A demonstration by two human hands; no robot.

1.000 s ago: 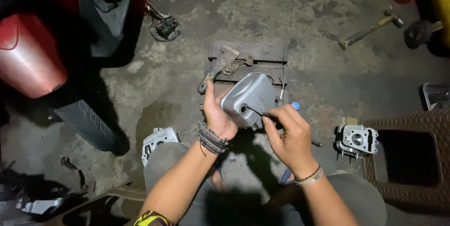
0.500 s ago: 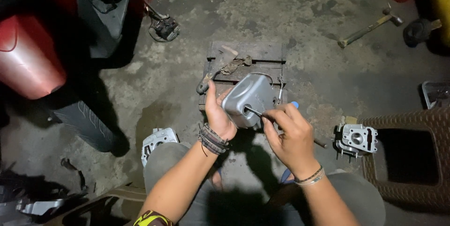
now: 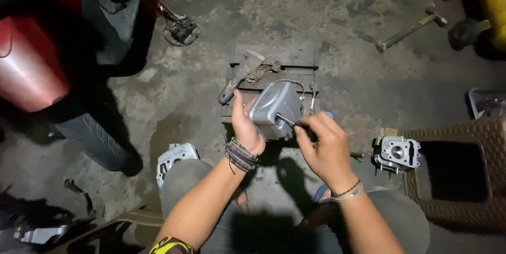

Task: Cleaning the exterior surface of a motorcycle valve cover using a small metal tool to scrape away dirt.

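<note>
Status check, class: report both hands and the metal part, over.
Left hand grips grey metal cover. Right hand holds thin tool at its hole. Nothing obstructing.

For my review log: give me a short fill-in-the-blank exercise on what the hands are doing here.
1. The left hand holds a grey metal ____.
2. The right hand pushes a thin ____ into its hole.
3. A hammer lies on the ____ floor.
Missing: cover; tool; concrete
</note>
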